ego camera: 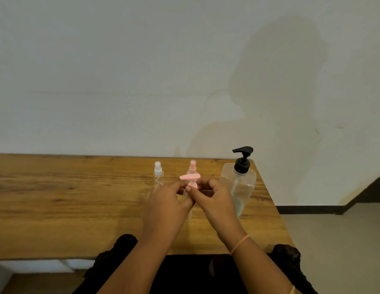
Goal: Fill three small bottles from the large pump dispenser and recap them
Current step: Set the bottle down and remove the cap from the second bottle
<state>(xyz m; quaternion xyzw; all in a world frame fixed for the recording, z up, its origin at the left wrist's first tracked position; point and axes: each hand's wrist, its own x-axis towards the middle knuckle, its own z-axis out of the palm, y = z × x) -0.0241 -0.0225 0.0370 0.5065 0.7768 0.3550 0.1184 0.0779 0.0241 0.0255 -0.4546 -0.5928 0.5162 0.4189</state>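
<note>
A small clear bottle with a pink pump cap (190,178) stands on the wooden table (78,198) between my hands. My left hand (165,204) grips its clear body, mostly hiding it. My right hand (214,198) pinches the pink collar under the pump head. Behind it stand a small bottle with a pink spray cap (192,167) and, further left, a small clear bottle with a white spray cap (158,174). The large clear pump dispenser (240,183) with a black pump head stands just right of my right hand.
The table's right edge (276,209) runs close behind the dispenser, with floor beyond it. A plain wall rises behind the table. My dark-clothed knees (286,257) show under the front edge.
</note>
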